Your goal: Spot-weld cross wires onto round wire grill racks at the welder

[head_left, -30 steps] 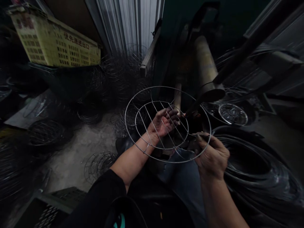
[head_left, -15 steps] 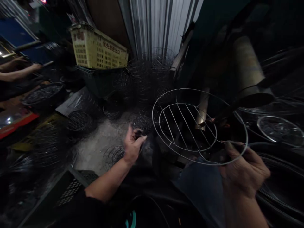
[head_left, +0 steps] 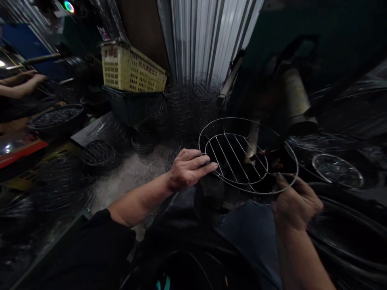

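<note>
A round wire rack (head_left: 238, 158), two rings joined by straight cross wires, hangs level in front of me above my knees. My right hand (head_left: 294, 201) pinches its outer ring at the near right side. My left hand (head_left: 188, 168) lies palm down with the fingers stretched over the rack's left rim, touching the wire. Behind the rack stands a dark machine with a brass-coloured cylinder (head_left: 295, 98).
A yellow plastic crate (head_left: 131, 68) sits on a dark bin at the back. Piles of wire racks (head_left: 187, 102) lie on the concrete floor, one stack (head_left: 99, 154) at left. Coils of dark wire (head_left: 347, 225) fill the right. Another person's arm (head_left: 18, 82) shows at far left.
My left hand went from inside the rack down toward the floor, then came back up onto the rack's left rim. The view swung left; the right hand kept its hold.
</note>
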Available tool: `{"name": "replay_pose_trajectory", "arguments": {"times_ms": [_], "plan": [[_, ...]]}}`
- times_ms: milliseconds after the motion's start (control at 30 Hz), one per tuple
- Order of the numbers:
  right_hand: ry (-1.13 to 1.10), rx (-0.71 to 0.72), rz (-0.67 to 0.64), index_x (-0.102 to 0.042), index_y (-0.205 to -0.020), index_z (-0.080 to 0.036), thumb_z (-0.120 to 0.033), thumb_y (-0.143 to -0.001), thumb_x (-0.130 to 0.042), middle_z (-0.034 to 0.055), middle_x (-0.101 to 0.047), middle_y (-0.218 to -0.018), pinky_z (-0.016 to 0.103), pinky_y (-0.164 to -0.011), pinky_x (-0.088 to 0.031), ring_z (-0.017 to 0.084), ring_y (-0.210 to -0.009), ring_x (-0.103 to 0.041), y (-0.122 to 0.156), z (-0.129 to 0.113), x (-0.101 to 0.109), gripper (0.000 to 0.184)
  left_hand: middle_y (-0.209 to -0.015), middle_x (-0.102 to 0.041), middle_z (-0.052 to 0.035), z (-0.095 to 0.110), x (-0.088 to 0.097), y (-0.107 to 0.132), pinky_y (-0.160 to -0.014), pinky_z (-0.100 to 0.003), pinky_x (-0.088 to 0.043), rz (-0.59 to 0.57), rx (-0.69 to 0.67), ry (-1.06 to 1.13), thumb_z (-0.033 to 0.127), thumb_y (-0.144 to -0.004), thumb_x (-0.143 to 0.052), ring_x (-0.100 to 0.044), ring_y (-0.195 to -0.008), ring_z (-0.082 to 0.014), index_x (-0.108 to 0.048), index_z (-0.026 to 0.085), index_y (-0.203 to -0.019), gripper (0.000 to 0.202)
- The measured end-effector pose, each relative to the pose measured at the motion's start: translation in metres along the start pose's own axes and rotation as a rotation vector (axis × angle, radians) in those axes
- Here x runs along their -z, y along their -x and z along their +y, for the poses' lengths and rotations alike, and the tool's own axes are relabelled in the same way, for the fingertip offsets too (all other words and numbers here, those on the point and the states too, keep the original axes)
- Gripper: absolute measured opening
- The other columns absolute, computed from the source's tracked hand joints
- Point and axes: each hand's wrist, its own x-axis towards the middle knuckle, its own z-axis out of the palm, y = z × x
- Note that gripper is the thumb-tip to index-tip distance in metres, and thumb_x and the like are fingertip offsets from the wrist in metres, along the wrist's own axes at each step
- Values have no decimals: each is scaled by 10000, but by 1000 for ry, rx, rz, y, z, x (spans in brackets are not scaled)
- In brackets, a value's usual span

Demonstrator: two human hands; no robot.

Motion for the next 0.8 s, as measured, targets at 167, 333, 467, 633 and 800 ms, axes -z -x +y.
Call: {"name": "replay_pose_trajectory", "arguments": {"times_ms": [167, 333, 467, 633, 800], "plan": [[36, 15, -21, -762, -776, -179, -225, -471, -874, -5, -660, -687, 233, -589, -536, 102, -584, -582, -3, 7, 5, 328, -1095, -681, -60, -24, 4, -1, -955, -364, -443, 388, -101, -53, 277, -746, -685, -580, -1020, -196, -740, 228, -1002, 266], [-4, -34, -11, -748, -717, -166, -199, -435, -888, -10, -634, -609, 187, -483, -500, 83, -505, -545, -1, 1, 4, 317, -795, -662, -34, -73, -16, -21, -628, -245, -434, 502, 586, 613, 193, -584, -703, -562, -637, -101, -722, 127, -956, 378], [47, -34, 2, -758, -756, -174, -221, -443, -896, -5, -651, -657, 181, -519, -526, 83, -536, -564, 0, -7, 5, 346, -863, -675, -40, -75, -21, -24, -717, -257, -457, 567, 440, 587, 218, -626, -711, -594, -742, -117, -716, 147, -987, 368], [73, 34, -10, -768, -803, -168, -246, -445, -901, 14, -668, -700, 280, -683, -588, 122, -580, -609, -4, -4, 7, 391, -1115, -672, -64, -10, 20, -17, -919, -398, -472, 302, -440, -184, 313, -729, -694, -581, -1042, -220, -671, 229, -1161, 441], [62, 74, -8, -767, -789, -169, -260, -446, -898, 26, -681, -727, 371, -802, -580, 146, -611, -623, -4, 1, 6, 378, -1064, -696, -47, 16, 28, -15, -865, -367, -503, 114, -674, -569, 177, -789, -598, -607, -958, -186, -666, 226, -1141, 362]]}}
